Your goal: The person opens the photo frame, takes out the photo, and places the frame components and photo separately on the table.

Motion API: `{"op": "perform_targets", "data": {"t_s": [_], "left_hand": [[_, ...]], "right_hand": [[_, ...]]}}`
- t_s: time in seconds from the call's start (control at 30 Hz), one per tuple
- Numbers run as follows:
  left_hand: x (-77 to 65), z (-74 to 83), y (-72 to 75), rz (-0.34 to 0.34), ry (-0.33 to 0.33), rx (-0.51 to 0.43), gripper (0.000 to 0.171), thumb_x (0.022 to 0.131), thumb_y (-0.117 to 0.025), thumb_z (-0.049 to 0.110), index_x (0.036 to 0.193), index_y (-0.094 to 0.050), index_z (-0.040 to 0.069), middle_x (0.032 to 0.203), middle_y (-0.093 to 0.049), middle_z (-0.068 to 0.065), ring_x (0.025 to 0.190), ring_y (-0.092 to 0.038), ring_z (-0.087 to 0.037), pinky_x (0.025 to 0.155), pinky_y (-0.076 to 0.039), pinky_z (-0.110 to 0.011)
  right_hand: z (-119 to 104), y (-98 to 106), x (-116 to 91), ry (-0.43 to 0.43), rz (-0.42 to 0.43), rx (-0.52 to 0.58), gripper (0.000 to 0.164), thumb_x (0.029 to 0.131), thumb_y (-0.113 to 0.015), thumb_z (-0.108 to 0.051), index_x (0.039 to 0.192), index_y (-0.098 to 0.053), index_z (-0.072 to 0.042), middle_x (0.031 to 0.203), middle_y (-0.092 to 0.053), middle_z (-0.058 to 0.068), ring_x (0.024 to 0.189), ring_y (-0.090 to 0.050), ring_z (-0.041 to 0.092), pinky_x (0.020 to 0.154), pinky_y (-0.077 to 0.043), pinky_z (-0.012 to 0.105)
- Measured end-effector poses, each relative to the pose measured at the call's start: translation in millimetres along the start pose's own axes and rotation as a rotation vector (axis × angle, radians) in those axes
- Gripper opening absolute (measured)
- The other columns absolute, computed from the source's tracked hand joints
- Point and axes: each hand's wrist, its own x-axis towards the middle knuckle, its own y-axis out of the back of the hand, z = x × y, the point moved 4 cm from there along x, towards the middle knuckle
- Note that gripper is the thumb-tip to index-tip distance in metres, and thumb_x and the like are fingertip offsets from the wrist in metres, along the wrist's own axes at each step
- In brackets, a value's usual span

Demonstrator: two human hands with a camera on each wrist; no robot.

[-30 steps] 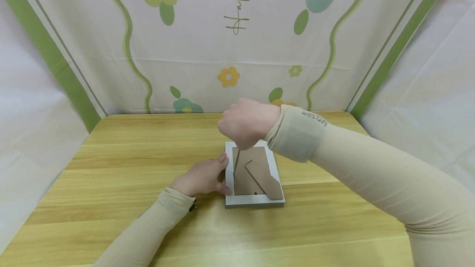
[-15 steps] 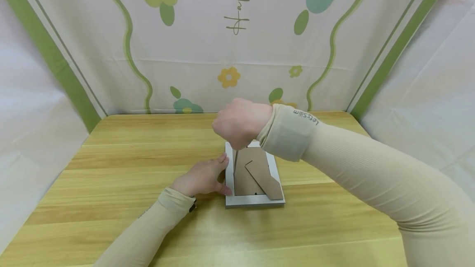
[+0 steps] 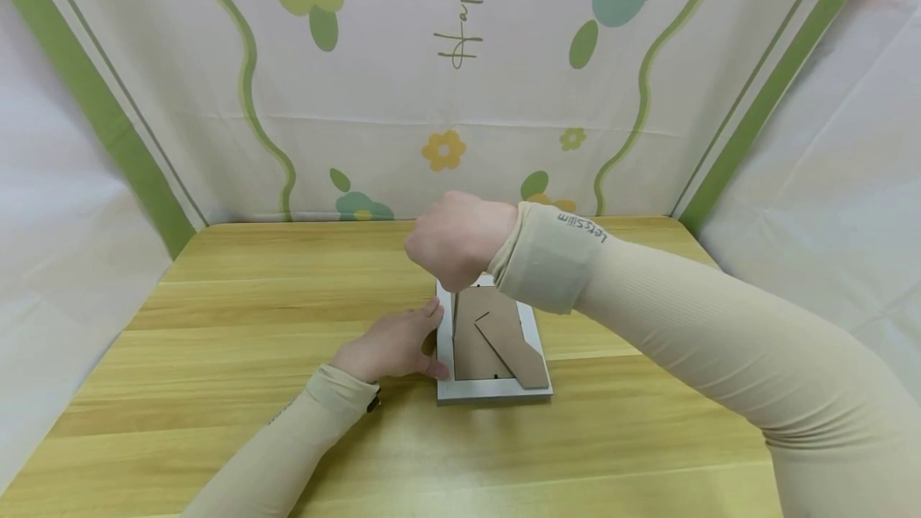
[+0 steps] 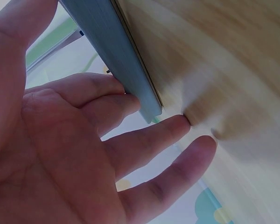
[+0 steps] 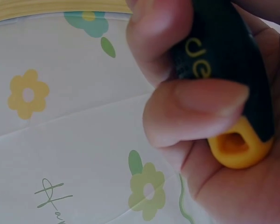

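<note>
A silver-grey picture frame point(image 3: 496, 388) lies back side up on the table, its brown backing board point(image 3: 471, 354) showing a dark angled cut line. My left hand point(image 3: 388, 344) rests against the frame's left edge, thumb at the near corner. In the left wrist view its fingers point(image 4: 151, 144) are loosely extended; some touch the frame's side and others reach the tabletop. Above the frame's far left part, my right hand point(image 3: 458, 240) grips a screwdriver point(image 5: 231, 70) with a dark green and yellow handle. Its thin shaft points down at the board's left edge; the tip is too small to make out.
The wooden table point(image 3: 237, 326) reaches back to a white curtain point(image 3: 374, 86) printed with flowers. More white cloth point(image 3: 827, 166) hangs at both sides. My right forearm point(image 3: 691, 326) crosses over the table's right part.
My right hand has shifted a little to the left, and the screwdriver's shaft stands more upright. The left hand and the picture frame have stayed in place.
</note>
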Motion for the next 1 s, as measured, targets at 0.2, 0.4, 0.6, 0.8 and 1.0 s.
{"op": "perform_targets", "data": {"t_s": [0.2,0.4,0.6,0.8,1.0], "left_hand": [[-0.2,1.1,0.4,-0.007,0.010,0.014,0.104,0.076,-0.082,0.047,0.151,-0.032,-0.004,0.158,-0.029,-0.019,0.139,-0.039,-0.034,0.111,-0.035,-0.043],[-0.6,1.9,1.2,-0.008,0.013,0.009,0.104,0.076,-0.083,0.047,0.151,-0.032,-0.004,0.158,-0.028,-0.019,0.139,-0.039,-0.034,0.111,-0.035,-0.044],[-0.7,2.9,1.7,0.004,-0.003,0.004,0.104,0.076,-0.083,0.046,0.151,-0.032,-0.005,0.157,-0.030,-0.021,0.138,-0.040,-0.035,0.111,-0.036,-0.045],[-2.0,4.3,2.4,0.001,-0.011,0.005,0.103,0.077,-0.082,0.045,0.151,-0.032,-0.006,0.156,-0.031,-0.022,0.137,-0.041,-0.037,0.110,-0.036,-0.046],[-3.5,5.4,3.0,0.005,-0.020,0.016,0.101,0.077,-0.083,0.043,0.150,-0.034,-0.007,0.155,-0.033,-0.024,0.135,-0.043,-0.038,0.109,-0.038,-0.046]], "right_hand": [[-0.1,0.8,-0.6,-0.003,0.002,0.000,0.014,0.084,-0.058,-0.005,0.076,-0.057,-0.017,0.070,-0.046,-0.007,0.060,-0.037,0.011,0.053,-0.038,0.028],[0.2,1.7,-1.8,-0.003,0.009,-0.004,0.014,0.083,-0.059,-0.005,0.075,-0.057,-0.017,0.071,-0.047,-0.007,0.060,-0.038,0.011,0.053,-0.040,0.028],[0.6,1.4,-2.3,-0.003,0.011,-0.004,0.014,0.083,-0.059,-0.005,0.076,-0.057,-0.017,0.069,-0.046,-0.007,0.060,-0.037,0.011,0.053,-0.040,0.028],[1.4,1.1,-2.6,-0.006,-0.015,0.020,0.017,0.084,-0.057,-0.003,0.075,-0.055,-0.017,0.068,-0.042,-0.006,0.060,-0.035,0.011,0.052,-0.037,0.027],[5.9,-1.4,-5.4,-0.019,-0.064,0.054,0.013,0.086,-0.060,-0.003,0.081,-0.060,-0.015,0.071,-0.045,-0.005,0.062,-0.037,0.011,0.052,-0.039,0.026]]}}
